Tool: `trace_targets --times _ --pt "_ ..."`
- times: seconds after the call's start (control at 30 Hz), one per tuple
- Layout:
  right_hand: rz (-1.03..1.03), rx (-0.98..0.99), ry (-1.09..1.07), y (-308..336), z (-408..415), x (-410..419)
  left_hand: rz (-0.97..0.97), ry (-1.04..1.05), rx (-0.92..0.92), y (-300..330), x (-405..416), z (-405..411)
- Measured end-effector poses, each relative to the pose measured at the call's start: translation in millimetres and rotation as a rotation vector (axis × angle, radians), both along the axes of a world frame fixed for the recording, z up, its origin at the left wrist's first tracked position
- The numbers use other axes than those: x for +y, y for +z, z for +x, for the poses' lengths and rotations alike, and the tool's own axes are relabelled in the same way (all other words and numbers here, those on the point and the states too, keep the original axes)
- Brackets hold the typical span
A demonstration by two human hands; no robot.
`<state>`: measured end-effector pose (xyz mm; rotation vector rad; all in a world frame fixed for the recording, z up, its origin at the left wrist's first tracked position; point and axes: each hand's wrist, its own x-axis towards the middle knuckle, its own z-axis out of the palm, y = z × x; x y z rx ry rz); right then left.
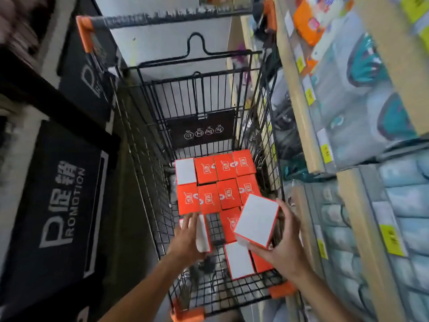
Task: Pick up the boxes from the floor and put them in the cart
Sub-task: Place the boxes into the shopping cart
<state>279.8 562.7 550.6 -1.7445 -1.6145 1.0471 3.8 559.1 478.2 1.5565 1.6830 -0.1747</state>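
View from above into a black wire shopping cart with orange corner caps, standing in a shop aisle. Orange boxes are lying flat on the cart floor in two close rows at the far end, most with the printed orange face up and one at the far left with a white face up. More boxes are lying nearer the camera, among them a white-faced box at the near right.

The right hand is gripping a tilted box, white face up, with its fingers curled round the box's right and lower edges; this box is hanging above the boxes on the cart's right side. The left hand is reaching into the cart's left side, its fingers lying straight against a white-and-orange box that is standing on edge there.

A black sign reading "PROMOTION" is standing just left of the cart. Shelves holding packaged goods, with yellow price tags, are running along the right.
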Motion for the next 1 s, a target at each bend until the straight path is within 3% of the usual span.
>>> trace_targets --times 0.23,0.37,0.53,0.63,0.73,0.83,1.0 --pt "-0.085 0.037 -0.055 -47.8 -0.1 19.5 0.004 -0.11 0.007 -67.7 19.2 13.3" --pt "-0.117 0.037 -0.075 -76.1 0.2 24.2 0.007 -0.073 0.03 -97.3 13.0 35.7" --pt "-0.07 0.013 -0.059 -88.4 -3.7 26.8 0.093 0.088 -0.121 -122.0 0.1 48.6" --pt "-0.076 0.021 -0.059 -99.3 -4.3 25.3 0.225 0.075 -0.227 -136.4 -7.6 42.8" --pt "-0.105 0.031 -0.075 -107.4 -7.0 26.0 0.205 0.04 -0.253 -133.1 -5.1 35.4" --pt "-0.115 0.042 -0.061 -104.8 -11.6 31.5 0.182 -0.027 -0.167 -117.1 5.1 26.0" --pt "-0.146 0.084 -0.042 -99.4 -14.2 50.6 0.228 0.004 -0.188 -76.6 39.5 -11.2"
